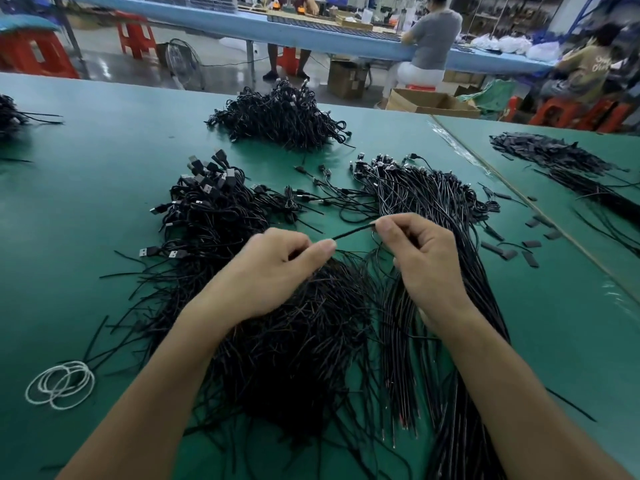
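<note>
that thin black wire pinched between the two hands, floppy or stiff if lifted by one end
Probably light: the left hand and right hand pinch the thin black wire with fingertips only. The short span between them runs straight, so it is likely fairly stiff there. Longer pieces in the pile of cut wires curve, so a long length may droop.

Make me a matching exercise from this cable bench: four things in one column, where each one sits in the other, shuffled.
1 thin black strand
2 white cord loops
3 USB plug pile
4 short flat black pieces

A on the table, near left
B pinched between left hand and right hand
C scattered right of the right hand
D beyond the left hand

Pairs: 1-B, 2-A, 3-D, 4-C
</note>
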### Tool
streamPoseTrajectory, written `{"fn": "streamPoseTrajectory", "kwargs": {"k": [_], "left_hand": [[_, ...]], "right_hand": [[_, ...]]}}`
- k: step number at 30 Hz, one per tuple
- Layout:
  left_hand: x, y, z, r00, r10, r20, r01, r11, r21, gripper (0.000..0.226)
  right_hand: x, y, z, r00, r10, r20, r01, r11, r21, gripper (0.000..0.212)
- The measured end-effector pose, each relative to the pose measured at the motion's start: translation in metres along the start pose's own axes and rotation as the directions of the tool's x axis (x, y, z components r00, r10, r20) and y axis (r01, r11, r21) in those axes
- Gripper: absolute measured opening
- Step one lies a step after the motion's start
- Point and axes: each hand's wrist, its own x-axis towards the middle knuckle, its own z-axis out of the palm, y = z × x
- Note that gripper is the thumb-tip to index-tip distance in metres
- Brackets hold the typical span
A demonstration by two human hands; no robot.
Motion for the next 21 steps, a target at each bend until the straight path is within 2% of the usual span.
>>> {"fn": "streamPoseTrajectory", "kwargs": {"k": [1, 3, 5, 7, 9, 11, 13, 15, 18, 20, 21], "left_hand": [[-0.002, 0.003, 0.000, 0.991, 0.008, 0.135, 0.008, 0.993, -0.117, 0.055], [-0.006, 0.008, -0.002, 0.920, 0.068, 0.387, 0.058, 0.951, -0.305, 0.053], [-0.009, 0.011, -0.008, 0.877, 0.134, 0.462, 0.096, 0.892, -0.442, 0.043], [-0.010, 0.010, -0.016, 0.900, 0.134, 0.415, 0.113, 0.847, -0.519, 0.042], [-0.009, 0.006, -0.021, 0.933, 0.054, 0.356, 0.139, 0.859, -0.493, 0.050], [-0.006, 0.001, -0.021, 0.957, -0.053, 0.284, 0.158, 0.918, -0.363, 0.051], [-0.002, -0.006, -0.018, 0.984, -0.102, 0.147, 0.130, 0.971, -0.199, 0.053], [0.003, -0.013, -0.013, 0.997, -0.068, -0.022, 0.066, 0.994, -0.092, 0.055], [0.006, -0.024, -0.005, 0.981, 0.010, -0.195, -0.004, 1.000, 0.028, 0.056], [0.009, -0.032, -0.001, 0.973, -0.021, -0.229, 0.055, 0.988, 0.142, 0.056], [0.011, -0.036, 0.001, 0.978, -0.077, -0.195, 0.111, 0.979, 0.172, 0.062]], "right_hand": [[0.001, -0.001, 0.003, 0.999, 0.032, -0.019, -0.031, 0.998, 0.060, 0.010], [0.001, 0.001, 0.011, 0.996, 0.081, -0.034, -0.076, 0.988, 0.138, 0.012], [-0.002, 0.001, 0.019, 0.992, 0.121, -0.023, -0.114, 0.970, 0.213, 0.019], [-0.003, 0.000, 0.022, 0.985, 0.168, -0.034, -0.151, 0.946, 0.286, 0.015], [-0.002, -0.001, 0.021, 0.973, 0.213, -0.087, -0.172, 0.923, 0.343, 0.014], [0.002, -0.004, 0.019, 0.959, 0.248, -0.139, -0.170, 0.893, 0.417, 0.018], [0.004, -0.005, 0.017, 0.952, 0.256, -0.170, -0.154, 0.877, 0.456, 0.019], [0.003, -0.005, 0.016, 0.949, 0.247, -0.195, -0.138, 0.884, 0.447, 0.019], [0.001, -0.003, 0.016, 0.952, 0.210, -0.225, -0.114, 0.920, 0.375, 0.019], [0.000, -0.001, 0.015, 0.952, 0.180, -0.248, -0.098, 0.945, 0.311, 0.017], [-0.001, 0.000, 0.014, 0.952, 0.161, -0.259, -0.088, 0.958, 0.272, 0.016]]}}
